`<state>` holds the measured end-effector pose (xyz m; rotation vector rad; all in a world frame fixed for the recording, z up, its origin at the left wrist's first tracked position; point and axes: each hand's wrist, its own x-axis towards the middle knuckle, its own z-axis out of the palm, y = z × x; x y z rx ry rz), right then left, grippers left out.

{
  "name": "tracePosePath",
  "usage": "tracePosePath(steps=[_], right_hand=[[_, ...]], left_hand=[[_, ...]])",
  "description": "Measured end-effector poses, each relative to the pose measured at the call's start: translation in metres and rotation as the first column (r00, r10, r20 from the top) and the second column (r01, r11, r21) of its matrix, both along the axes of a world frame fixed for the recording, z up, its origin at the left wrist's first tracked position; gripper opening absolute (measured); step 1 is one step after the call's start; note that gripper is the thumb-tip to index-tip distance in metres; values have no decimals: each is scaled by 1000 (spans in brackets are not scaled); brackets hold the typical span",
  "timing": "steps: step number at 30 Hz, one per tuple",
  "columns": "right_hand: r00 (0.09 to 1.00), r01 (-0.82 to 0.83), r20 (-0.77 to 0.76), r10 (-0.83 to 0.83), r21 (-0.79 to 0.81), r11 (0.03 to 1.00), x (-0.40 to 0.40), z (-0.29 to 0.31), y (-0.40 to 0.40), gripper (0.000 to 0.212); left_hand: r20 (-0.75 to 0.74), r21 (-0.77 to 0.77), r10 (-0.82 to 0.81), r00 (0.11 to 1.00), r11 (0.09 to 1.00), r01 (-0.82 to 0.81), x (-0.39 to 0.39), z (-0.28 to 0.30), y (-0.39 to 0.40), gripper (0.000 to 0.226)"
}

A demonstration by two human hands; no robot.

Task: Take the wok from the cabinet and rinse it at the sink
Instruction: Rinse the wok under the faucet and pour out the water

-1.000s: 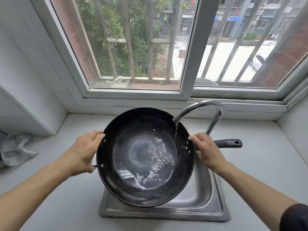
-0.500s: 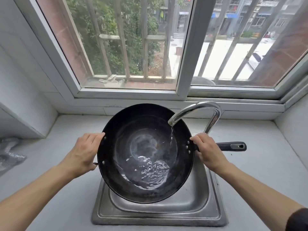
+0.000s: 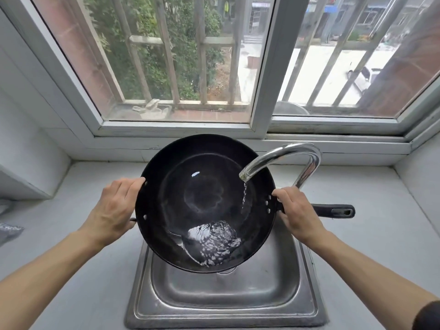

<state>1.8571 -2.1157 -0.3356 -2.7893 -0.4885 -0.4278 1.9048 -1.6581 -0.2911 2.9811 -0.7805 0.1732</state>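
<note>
A black wok (image 3: 181, 210) is held above the steel sink (image 3: 226, 303), tilted with its near rim low. Water has pooled at that near rim, close to spilling. My left hand (image 3: 114, 210) grips the small helper handle on the wok's left rim. Around the base of the long black handle (image 3: 333, 210), where it meets the right rim, my right hand (image 3: 297, 214) is closed. The chrome faucet (image 3: 285, 158) curves over the wok from the right, and a thin trickle of water falls from its spout into the pan.
A grey countertop (image 3: 369, 246) surrounds the sink on both sides. A window with bars (image 3: 181, 67) rises right behind it. A white wall block (image 3: 28, 158) stands at the left, with a crumpled plastic bag (image 3: 9, 231) at the left edge.
The wok has tilted toward me and the water has slid from its middle to the near rim. The faucet stream has thinned to a trickle. Both hands kept their grip.
</note>
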Motion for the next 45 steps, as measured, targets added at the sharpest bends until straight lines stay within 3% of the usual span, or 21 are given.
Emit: tracePosePath(steps=[9,24,32,42,45], right_hand=[[999,38,-5,-37,56,998,2,-9,1,78],[997,68,23,-74,196,978,21,-16,50,68],[991,126,12,-135,281,951,29,-19,52,67],[988,146,14,-153,237,960,10,-14,28,64],[985,163,10,-169,223,961,5,-9,19,62]], left_hand=[[49,17,-32,998,999,31,12,-4,-2,113],[205,135,-53,977,990,25,25,24,36,111],[244,119,-48,969,993,19,27,17,36,99],[261,38,-69,963,997,61,27,-3,11,95],[229,11,-58,972,998,57,31,-10,1,103]])
